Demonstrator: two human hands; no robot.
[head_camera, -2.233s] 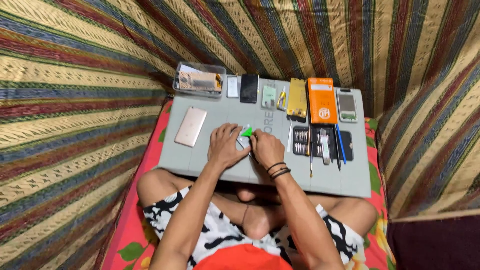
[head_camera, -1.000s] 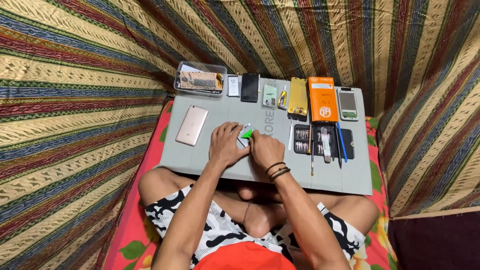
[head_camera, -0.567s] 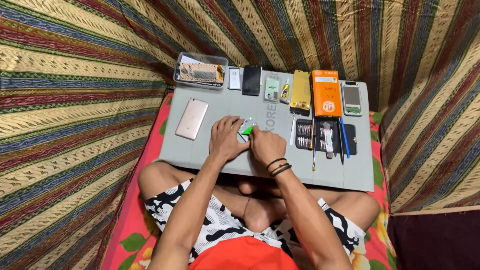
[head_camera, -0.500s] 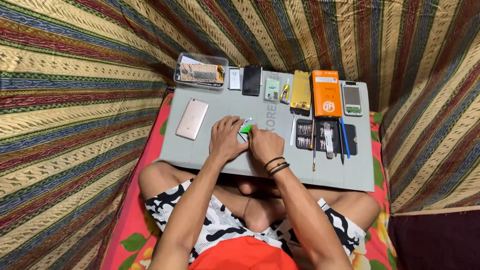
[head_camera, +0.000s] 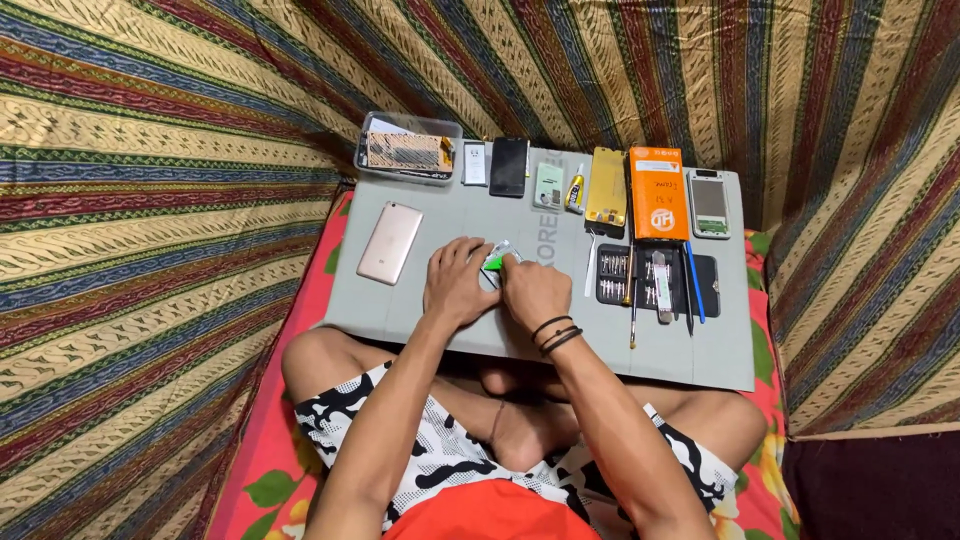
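I am watching both hands working together at the middle of the grey mat (head_camera: 420, 310) lying across the person's lap. The left hand (head_camera: 455, 290) and the right hand (head_camera: 535, 292) are pinching in from either side on a small green piece (head_camera: 494, 258), which is sitting just ahead of the fingertips, toward the far edge of the mat. Both grips are closing on it, fingers curled together; how firmly, I cannot tell. The piece is too small for me to read its long axis; it is lying midway between the hands, neither one clearly nearer.

Moving outward, a pale gold phone (head_camera: 390, 242) is lying face down to the left of the left hand, well apart, its long axis running away from the person and tilted slightly. To the right of the right hand, a black tool tray (head_camera: 655, 280) is holding rows of small bits, with slim tools and a blue pen-like tool (head_camera: 694, 283) lying lengthwise on it.

Along the far edge, a clear plastic box (head_camera: 408, 150) is holding what looks like a flat phone part. Beside it are lying a dark phone (head_camera: 508, 166), a yellow packet (head_camera: 607, 186), an orange box (head_camera: 657, 193) and a white phone (head_camera: 708, 202).
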